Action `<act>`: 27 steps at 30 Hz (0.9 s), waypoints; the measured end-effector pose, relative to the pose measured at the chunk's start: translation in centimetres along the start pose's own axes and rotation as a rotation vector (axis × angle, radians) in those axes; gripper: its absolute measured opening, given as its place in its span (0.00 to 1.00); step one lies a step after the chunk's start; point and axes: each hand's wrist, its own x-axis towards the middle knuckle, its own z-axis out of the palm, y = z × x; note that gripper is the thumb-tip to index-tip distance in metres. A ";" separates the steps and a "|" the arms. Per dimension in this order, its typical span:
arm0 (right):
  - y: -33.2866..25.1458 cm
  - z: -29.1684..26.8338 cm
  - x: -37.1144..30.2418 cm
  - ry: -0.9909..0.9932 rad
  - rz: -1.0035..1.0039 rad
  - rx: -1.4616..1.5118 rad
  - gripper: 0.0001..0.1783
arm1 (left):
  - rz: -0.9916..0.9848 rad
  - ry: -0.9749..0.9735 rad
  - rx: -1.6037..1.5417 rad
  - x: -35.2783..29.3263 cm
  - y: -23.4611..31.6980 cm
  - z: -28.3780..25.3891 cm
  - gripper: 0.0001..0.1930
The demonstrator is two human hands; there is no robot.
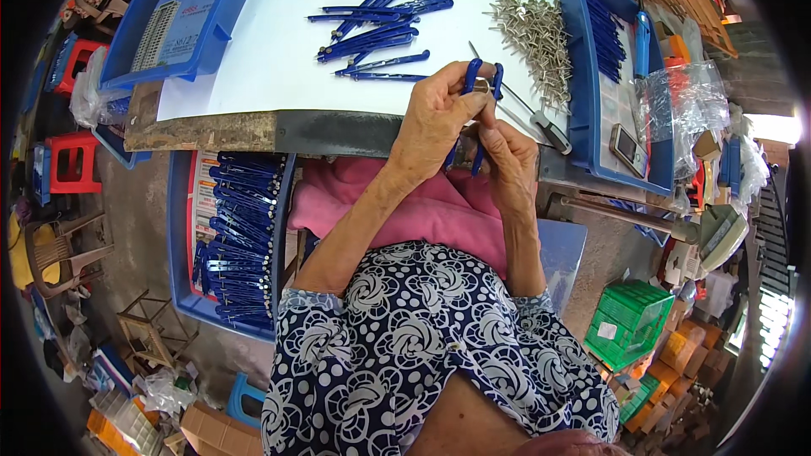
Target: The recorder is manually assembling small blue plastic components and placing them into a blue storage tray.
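A person seated at a white tabletop [253, 59] works with both bare hands held together at its near edge. The left hand [439, 114] has its grip closed around a blue compass-like piece [481, 84], two blue legs joined at the top, held upright just above the tabletop's edge. The right hand [507, 156] sits just below and beside it, its fingers pinched narrowly on the lower part of the same piece. A screwdriver [541, 122] with a dark handle lies on the tabletop just right of the hands. Behind the hands lies a loose pile of blue legs [380, 29], and near it to the right a heap of small metal parts [536, 38]. A blue tray [583, 110] at the right holds more blue pieces. Below the tabletop on the left, another blue tray [179, 228] is filled with rows of blue pieces. A pink cloth [422, 211] covers the person's lap.
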 end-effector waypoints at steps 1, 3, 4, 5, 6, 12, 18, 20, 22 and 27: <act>0.2 -0.2 0.0 -0.013 -0.012 -0.033 0.14 | 0.000 0.001 -0.001 -0.1 0.1 0.1 0.17; 0.3 -0.5 -0.1 -0.024 -0.025 -0.068 0.14 | -0.004 0.077 0.035 -0.1 0.5 0.5 0.14; 0.2 -0.7 -0.2 -0.065 -0.024 -0.054 0.15 | -0.004 0.077 0.034 -0.1 0.4 0.4 0.14; 0.1 -0.8 -0.2 -0.107 -0.024 -0.040 0.16 | -0.005 0.082 0.023 -0.1 0.4 0.3 0.12; -0.1 -1.0 -0.3 -0.108 -0.024 -0.040 0.16 | -0.005 0.087 0.012 -0.2 0.4 0.2 0.11; -2.2 -2.3 -0.3 -0.382 -0.160 0.353 0.28 | -0.062 0.041 0.171 -0.4 1.0 -0.1 0.08; -4.8 -2.6 0.5 -0.097 -0.119 -0.183 0.27 | -0.179 -0.181 -0.007 -1.1 1.7 0.6 0.06; -3.3 -2.7 0.2 -0.040 -0.108 -0.210 0.26 | -0.114 -0.197 -0.128 -0.7 1.7 0.4 0.06; -3.0 -3.9 0.0 -0.352 -0.018 -0.113 0.27 | -0.126 -0.211 -0.194 -0.5 1.5 0.1 0.06; -4.6 -3.1 -0.2 -0.644 -0.154 0.072 0.38 | -0.090 -0.145 -0.180 -0.4 0.3 0.8 0.06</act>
